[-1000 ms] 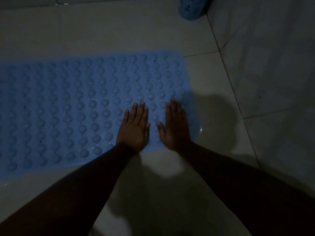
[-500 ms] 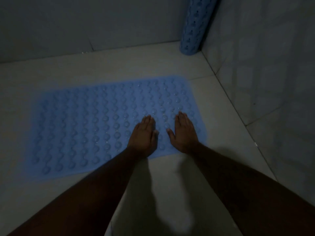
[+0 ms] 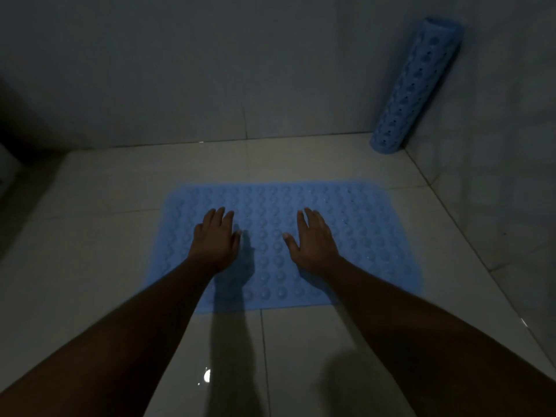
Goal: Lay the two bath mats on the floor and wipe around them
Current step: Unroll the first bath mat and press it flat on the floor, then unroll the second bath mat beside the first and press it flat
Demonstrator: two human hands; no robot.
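Across the middle of the frame, a blue bath mat (image 3: 346,224) lies flat on the pale tiled floor (image 3: 120,236). The left hand (image 3: 215,239) and right hand (image 3: 313,240) are palm-down on it with fingers straight, set apart. Both forearms hide parts of its near edge. At upper right, a rolled mat (image 3: 416,85) stands tilted in the wall (image 3: 210,70) corner.

The room is dim. A floor (image 3: 105,266) of large, pale, glossy tiles fills the lower half of the frame, with a small bright glint (image 3: 207,376) near the bottom centre. A plain grey wall (image 3: 210,70) runs across the top and meets a tiled side wall (image 3: 496,176) in the upper right corner.
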